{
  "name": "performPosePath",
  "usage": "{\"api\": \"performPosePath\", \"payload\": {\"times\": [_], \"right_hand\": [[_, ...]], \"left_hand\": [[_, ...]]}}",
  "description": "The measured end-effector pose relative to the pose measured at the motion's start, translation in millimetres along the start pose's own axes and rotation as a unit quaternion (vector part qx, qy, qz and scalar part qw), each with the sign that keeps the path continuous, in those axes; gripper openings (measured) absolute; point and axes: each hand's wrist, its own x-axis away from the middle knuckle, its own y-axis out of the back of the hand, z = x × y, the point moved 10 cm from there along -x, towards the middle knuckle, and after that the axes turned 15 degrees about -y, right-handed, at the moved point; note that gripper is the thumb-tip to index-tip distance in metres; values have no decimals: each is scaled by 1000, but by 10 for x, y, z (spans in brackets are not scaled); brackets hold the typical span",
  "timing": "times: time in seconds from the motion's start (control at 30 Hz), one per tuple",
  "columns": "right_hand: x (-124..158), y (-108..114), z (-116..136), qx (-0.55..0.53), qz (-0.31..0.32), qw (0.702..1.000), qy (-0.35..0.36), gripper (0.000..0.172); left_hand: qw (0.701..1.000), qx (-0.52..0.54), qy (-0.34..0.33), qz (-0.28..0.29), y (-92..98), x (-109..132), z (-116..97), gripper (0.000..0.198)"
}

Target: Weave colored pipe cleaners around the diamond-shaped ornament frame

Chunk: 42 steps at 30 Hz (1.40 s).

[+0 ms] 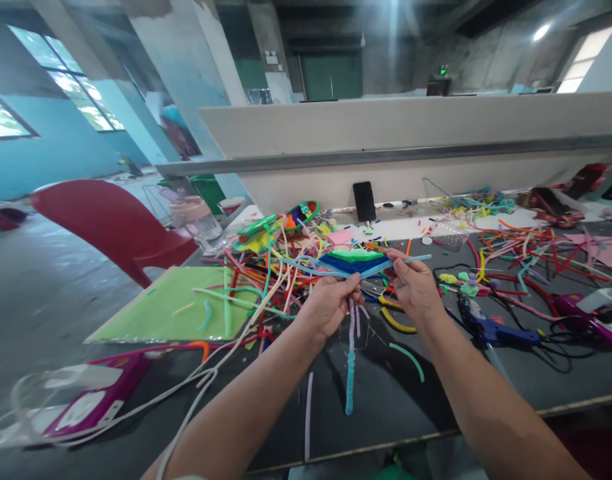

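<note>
My left hand and my right hand are raised over the dark table, both pinched shut on a fan-shaped piece of woven pipe cleaners in blue, dark blue and green bands. A light blue pipe cleaner sticks out past my right fingers. A pale purple and blue pipe cleaner hangs down from the piece below my left hand.
A heap of loose coloured pipe cleaners lies to the left, beside a green sheet. A blue glue gun and a purple one lie to the right. A phone leans on the white partition. A red chair stands at left.
</note>
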Motion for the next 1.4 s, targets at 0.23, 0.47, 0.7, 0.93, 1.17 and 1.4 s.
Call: {"api": "performPosePath", "payload": {"times": [0.23,0.47,0.7,0.93,1.17,1.4], "right_hand": [[-14,-3,-58,-31,2,999,-31,17],[-1,8,-77,-41,-24,998,-48,20],[-10,50,-100,-60,-44,996,-52,22],[-26,24,-143,-33,-35,997,-55,20],[-15,-29,-248,-16,-21,996,-82,20],[-3,-38,-141,29,-12,998,-57,20]], "left_hand": [[999,13,38,4,-2,7,59,22],[998,9,67,3,-14,28,126,16],[998,26,61,-10,-26,42,119,11],[994,50,98,-15,-52,79,204,14],[992,54,109,-13,-52,76,281,15],[996,46,76,-32,-22,72,235,12]]}}
